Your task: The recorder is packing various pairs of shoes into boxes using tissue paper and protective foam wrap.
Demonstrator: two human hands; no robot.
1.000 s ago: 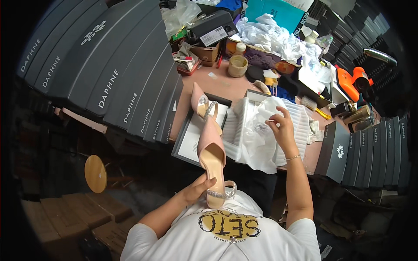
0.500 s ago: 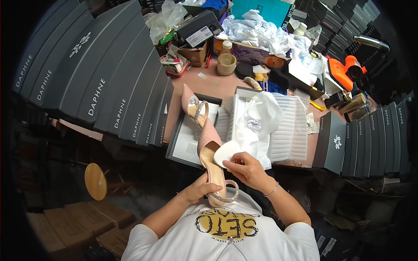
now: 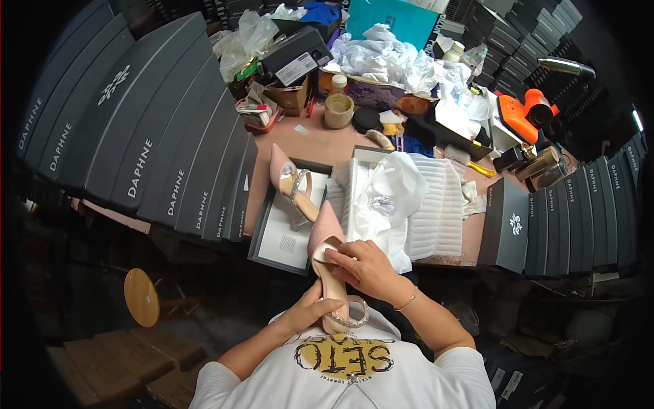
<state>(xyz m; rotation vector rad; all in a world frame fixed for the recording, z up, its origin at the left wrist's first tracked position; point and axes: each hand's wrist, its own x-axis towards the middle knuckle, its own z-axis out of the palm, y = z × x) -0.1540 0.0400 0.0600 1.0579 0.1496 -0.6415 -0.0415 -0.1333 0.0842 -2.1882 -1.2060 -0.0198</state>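
My left hand (image 3: 308, 310) is closed round the heel half of a pink pointed shoe (image 3: 326, 228) with a glittery ankle strap, held toe-away in front of my chest. At the shoe's opening, the fingers of my right hand (image 3: 370, 270) are on a white pad (image 3: 326, 253); most of the pad is hidden inside the shoe and behind the fingers. The matching pink shoe (image 3: 280, 168) rests on an open dark grey shoebox (image 3: 276, 264), its toe over the far left edge. Crumpled white tissue paper (image 3: 387, 198) lies to the right.
Dark shoeboxes (image 3: 146, 136) stand in a row at left, and more boxes (image 3: 507, 228) at right. Behind are a jar (image 3: 338, 111), a heap of tissue (image 3: 381, 58), a yellow-handled brush (image 3: 470, 162) and an orange tool (image 3: 516, 119). Ribbed white foam wrap (image 3: 436, 208) lies near the table's front edge.
My right hand has moved left and the white pad, which was beside the shoe, has gone into its opening. The left hand keeps its hold on the shoe.
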